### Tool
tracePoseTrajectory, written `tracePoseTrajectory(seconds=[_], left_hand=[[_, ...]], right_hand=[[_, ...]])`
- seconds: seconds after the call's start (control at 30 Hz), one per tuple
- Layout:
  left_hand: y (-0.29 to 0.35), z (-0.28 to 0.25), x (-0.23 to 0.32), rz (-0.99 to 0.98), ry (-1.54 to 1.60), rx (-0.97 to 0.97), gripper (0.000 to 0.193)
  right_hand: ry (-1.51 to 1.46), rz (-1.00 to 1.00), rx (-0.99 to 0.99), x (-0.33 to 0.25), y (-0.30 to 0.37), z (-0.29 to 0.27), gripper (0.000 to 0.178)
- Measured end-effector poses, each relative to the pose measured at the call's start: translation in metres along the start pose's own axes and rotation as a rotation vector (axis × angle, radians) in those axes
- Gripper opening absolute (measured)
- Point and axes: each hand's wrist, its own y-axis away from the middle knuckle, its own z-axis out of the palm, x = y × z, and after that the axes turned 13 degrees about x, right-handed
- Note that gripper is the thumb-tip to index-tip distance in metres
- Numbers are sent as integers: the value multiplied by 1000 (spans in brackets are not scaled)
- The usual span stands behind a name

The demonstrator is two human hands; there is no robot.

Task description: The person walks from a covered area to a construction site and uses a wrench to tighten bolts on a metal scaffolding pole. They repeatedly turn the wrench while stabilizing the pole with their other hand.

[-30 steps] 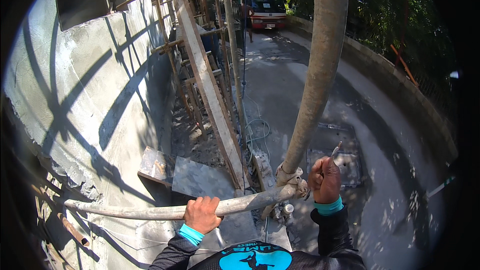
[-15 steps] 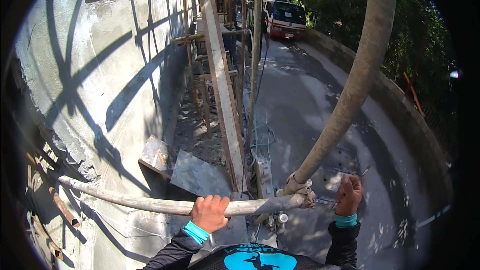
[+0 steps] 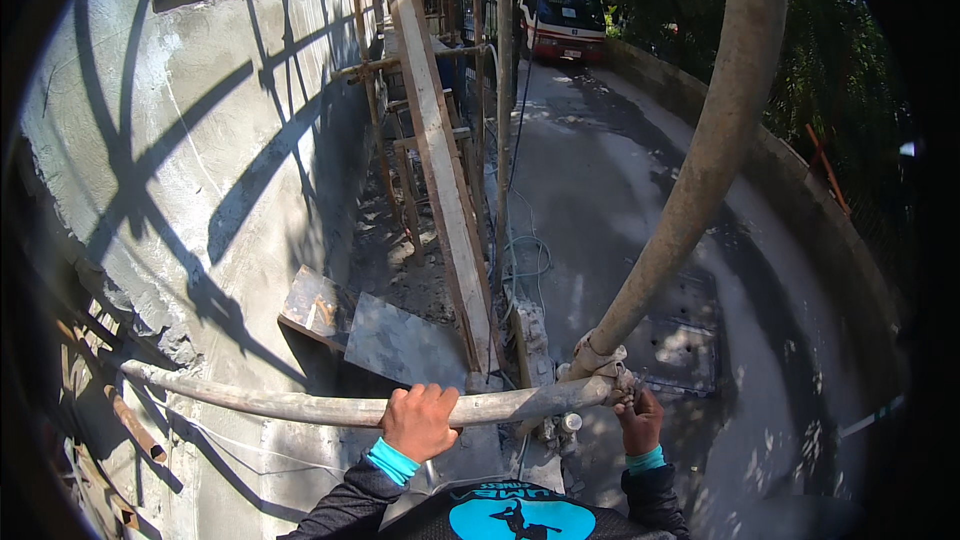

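Note:
A weathered metal scaffold pipe (image 3: 270,403) runs crosswise in front of me. My left hand (image 3: 420,422) is wrapped over it from above, a little right of its middle. At its right end a pipe clamp (image 3: 617,372) joins it to a thick upright pipe (image 3: 700,190) that rises toward the upper right. My right hand (image 3: 642,424) is closed at the clamp, its fingertips against the metal fittings. Whatever those fingers pinch is too small and hidden to make out.
A rough plastered wall (image 3: 190,180) stands on the left. Ahead lean a long plank (image 3: 440,160) and bamboo scaffolding (image 3: 362,30). Boards (image 3: 400,340) lie below. To the right, a paved road (image 3: 600,180) runs to a parked van (image 3: 565,22) beside a low wall (image 3: 780,155).
My right hand has moved left and slightly down, from beside the clamp with a thin object in its fingers to touching the clamp. The left hand keeps its grip on the pipe.

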Motion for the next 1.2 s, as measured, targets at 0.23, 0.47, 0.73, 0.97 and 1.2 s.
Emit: tracePoseTrajectory(seconds=[0.23, 0.47, 0.73, 0.97, 1.2], left_hand=[[-6, 1, 2, -35, 38, -104, 37], [-7, 4, 4, -22, 34, -101, 37], [-7, 3, 5, -48, -1, -163, 39], [-6, 2, 4, -21, 36, -117, 40], [-6, 1, 2, -17, 10, -145, 37]], right_hand=[[80, 6, 123, 16, -2, 5, 18], [-204, 235, 234, -32, 31, -9, 24], [-1001, 192, 298, -64, -2, 0, 41], [-1073, 161, 348, -62, -40, 4, 42], [-882, -104, 308, -85, -24, 34, 39]])
